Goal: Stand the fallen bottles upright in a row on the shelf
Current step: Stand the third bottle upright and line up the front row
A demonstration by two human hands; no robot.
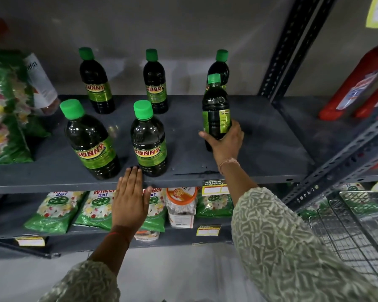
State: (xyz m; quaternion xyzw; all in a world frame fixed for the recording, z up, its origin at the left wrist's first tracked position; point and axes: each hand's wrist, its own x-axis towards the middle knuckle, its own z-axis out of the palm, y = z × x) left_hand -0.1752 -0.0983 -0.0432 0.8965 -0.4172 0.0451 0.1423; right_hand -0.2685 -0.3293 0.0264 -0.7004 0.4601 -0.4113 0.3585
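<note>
Several dark bottles with green caps and green "SUNNY" labels stand on the grey shelf (260, 149). Three stand at the back: left (96, 83), middle (155, 83), and right (219, 66), partly hidden. Two stand at the front: left (90, 140) and middle (148, 140). My right hand (224, 142) grips the lower body of another bottle (216, 110), upright at the front right, its label turned sideways. My left hand (130, 199) lies flat, fingers together, with the fingertips on the shelf's front edge between the two front bottles, holding nothing.
Green detergent bags (7, 110) and a white bottle (42, 83) fill the shelf's left end. Red bottles (356, 86) stand beyond the perforated upright (292, 46) on the right. The lower shelf holds green packets (57, 212) and a jar (180, 205). A wire basket (354, 225) sits lower right.
</note>
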